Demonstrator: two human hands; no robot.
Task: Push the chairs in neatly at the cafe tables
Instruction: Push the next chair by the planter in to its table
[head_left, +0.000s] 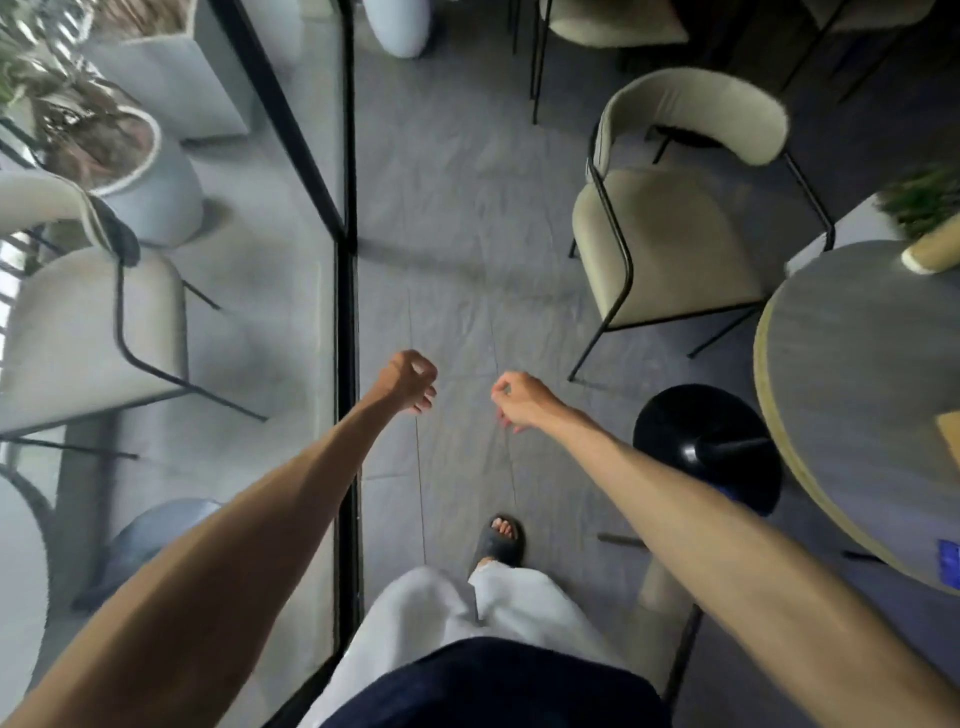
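A beige padded chair (670, 244) with a thin black frame stands pulled away from the round grey cafe table (857, 374) at the right, its curved backrest on the far side. My left hand (408, 382) and my right hand (519, 400) hang out in front of me over the grey floor, fingers loosely curled, holding nothing. Both hands are well short of the chair, to its lower left. Another beige chair (613, 21) shows partly at the top edge.
A black-framed glass wall (345, 312) runs down the left, with a chair (93, 322) and planters behind or reflected in it. The table's black round base (706, 441) sits on the floor right of my right arm. A potted plant (930, 218) stands on the table. My sandalled foot (498, 540) is below.
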